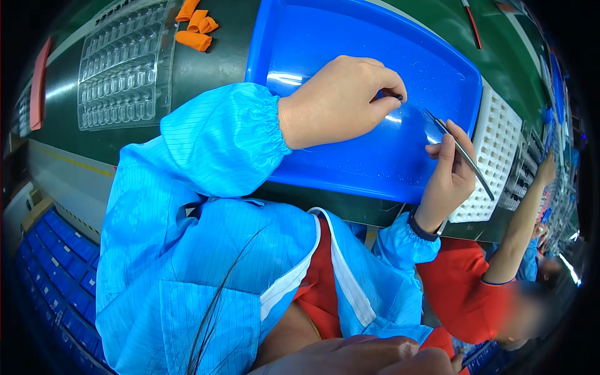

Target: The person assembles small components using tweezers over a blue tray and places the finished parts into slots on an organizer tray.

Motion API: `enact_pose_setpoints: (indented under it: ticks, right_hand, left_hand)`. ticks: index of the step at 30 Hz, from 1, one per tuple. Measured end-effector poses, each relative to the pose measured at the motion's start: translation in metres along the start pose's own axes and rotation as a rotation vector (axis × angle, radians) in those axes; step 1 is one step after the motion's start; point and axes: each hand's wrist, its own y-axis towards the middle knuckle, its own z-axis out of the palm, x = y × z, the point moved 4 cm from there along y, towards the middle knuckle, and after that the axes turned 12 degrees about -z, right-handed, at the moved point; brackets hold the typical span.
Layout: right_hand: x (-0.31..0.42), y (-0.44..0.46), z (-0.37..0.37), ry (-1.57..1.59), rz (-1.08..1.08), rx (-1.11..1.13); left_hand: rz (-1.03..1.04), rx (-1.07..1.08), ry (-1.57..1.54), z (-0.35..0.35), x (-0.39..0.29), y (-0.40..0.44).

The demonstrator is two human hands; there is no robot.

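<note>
Tweezers [463, 152] sit gripped by right fingers [459, 132]; left fingers [390, 79] pinch a dark object [399, 97] — mostly hidden, unidentifiable.

Worn are a pinstriped blue smock [212, 253] with gathered cuffs [274, 119], red shirt [323, 275] and dark wristband [422, 227].

The tub [362, 169] lay on the table [228, 59], blister tray [119, 72] to its left, grid block [497, 147] to its right, tweezers [476, 167] partly over it.

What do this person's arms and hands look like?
The left sleeve is bright blue with thin dark lines and a gathered cuff. The right sleeve is blue too. The left hand and right hand wear no gloves; a dark band circles the right wrist.
</note>
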Motion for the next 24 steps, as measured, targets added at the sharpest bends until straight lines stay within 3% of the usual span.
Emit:
enact_pose_setpoints:
  ticks: [24]
  right_hand:
    - [-0.0054,-0.0069,-0.0021,0.000,-0.048,0.062]
  left_hand:
    - [0.057,-0.022,0.053,0.0009,0.0006,-0.0002]
